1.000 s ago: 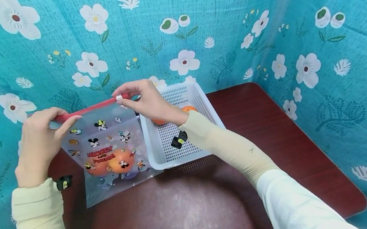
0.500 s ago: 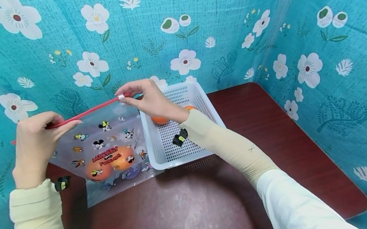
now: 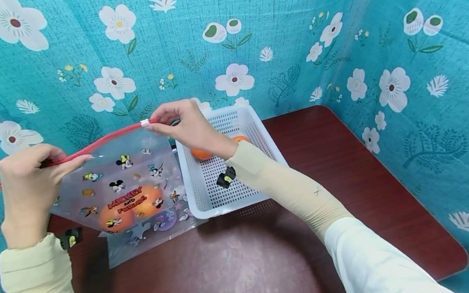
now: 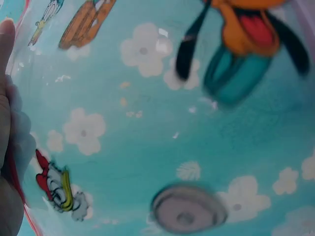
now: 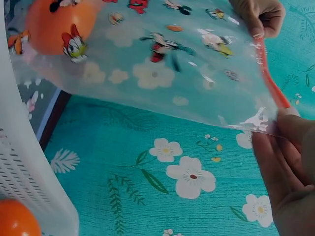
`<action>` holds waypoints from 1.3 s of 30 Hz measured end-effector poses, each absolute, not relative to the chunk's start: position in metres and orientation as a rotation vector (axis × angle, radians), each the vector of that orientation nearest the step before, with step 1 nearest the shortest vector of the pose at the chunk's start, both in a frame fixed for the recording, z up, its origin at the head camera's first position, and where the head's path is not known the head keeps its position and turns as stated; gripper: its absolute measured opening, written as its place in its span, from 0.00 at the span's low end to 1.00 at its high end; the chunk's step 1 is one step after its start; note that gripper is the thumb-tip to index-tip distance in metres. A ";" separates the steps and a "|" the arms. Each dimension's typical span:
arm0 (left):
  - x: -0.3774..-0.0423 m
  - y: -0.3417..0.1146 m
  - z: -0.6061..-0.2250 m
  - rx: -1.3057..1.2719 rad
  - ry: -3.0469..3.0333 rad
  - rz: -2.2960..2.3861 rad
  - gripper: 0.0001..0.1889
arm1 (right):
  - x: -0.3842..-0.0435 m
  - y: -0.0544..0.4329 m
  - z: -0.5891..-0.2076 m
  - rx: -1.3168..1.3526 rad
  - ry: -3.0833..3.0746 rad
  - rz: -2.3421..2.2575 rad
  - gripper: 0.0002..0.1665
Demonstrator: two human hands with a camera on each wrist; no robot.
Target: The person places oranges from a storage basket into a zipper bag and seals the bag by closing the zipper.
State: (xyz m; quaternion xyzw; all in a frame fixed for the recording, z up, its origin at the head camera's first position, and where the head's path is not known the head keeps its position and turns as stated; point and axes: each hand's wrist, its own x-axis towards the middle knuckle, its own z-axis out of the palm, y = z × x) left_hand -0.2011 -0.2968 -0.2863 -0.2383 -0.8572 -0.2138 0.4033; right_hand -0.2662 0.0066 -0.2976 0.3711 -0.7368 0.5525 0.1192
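Observation:
A clear slider-zip bag (image 3: 87,187) with cartoon prints and a red zip strip hangs stretched between both hands. Two oranges (image 3: 147,201) sit low inside it. My left hand (image 3: 29,193) pinches the strip toward its left end, which juts out beyond the hand. At the right end, thumb and fingers of my right hand (image 3: 186,125) pinch the strip beside the white slider (image 3: 144,123). The right wrist view shows the right hand (image 5: 290,162) at the bag's corner and an orange (image 5: 61,24) through the plastic. Printed plastic fills the left wrist view, with left-hand fingers (image 4: 7,123) at its edge.
A white perforated basket (image 3: 200,211) with oranges (image 3: 201,154) stands right of the bag, partly under the right forearm. Another printed clear bag (image 3: 119,253) lies flat on the dark red table (image 3: 233,267). Flowered teal cloth (image 3: 271,26) hangs behind and at the right.
My left hand has moved left and slightly down, tilting the strip and drawing the bag and its oranges left. The right hand stays nearly in place; the slider now shows just left of its fingertips.

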 end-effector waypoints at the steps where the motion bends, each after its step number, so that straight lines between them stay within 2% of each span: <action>1: -0.201 -0.297 -0.287 -0.607 -2.166 -0.537 0.29 | -0.266 0.006 -0.298 1.089 -2.181 1.607 0.04; 4: -0.204 -0.301 -0.289 -0.617 -2.168 -0.517 0.32 | -0.267 0.007 -0.299 1.103 -2.272 1.577 0.05; 10: -0.207 -0.306 -0.293 -0.615 -2.244 -0.508 0.20 | -0.268 0.008 -0.305 1.098 -2.354 1.582 0.07; 22: -0.210 -0.291 -0.297 -0.395 -2.669 -0.610 0.16 | -0.271 0.009 -0.318 1.109 -2.341 1.672 0.05; 28: -0.210 -0.261 -0.298 -0.571 -2.674 -0.626 0.21 | -0.271 0.008 -0.320 1.111 -2.330 1.680 0.05; 34: -0.210 -0.225 -0.296 -0.763 -2.576 -0.660 0.19 | -0.270 0.008 -0.320 1.131 -2.316 1.681 0.06; 39: -0.215 -0.213 -0.294 -0.850 -2.539 -0.734 0.16 | -0.271 0.008 -0.321 1.154 -2.305 1.719 0.05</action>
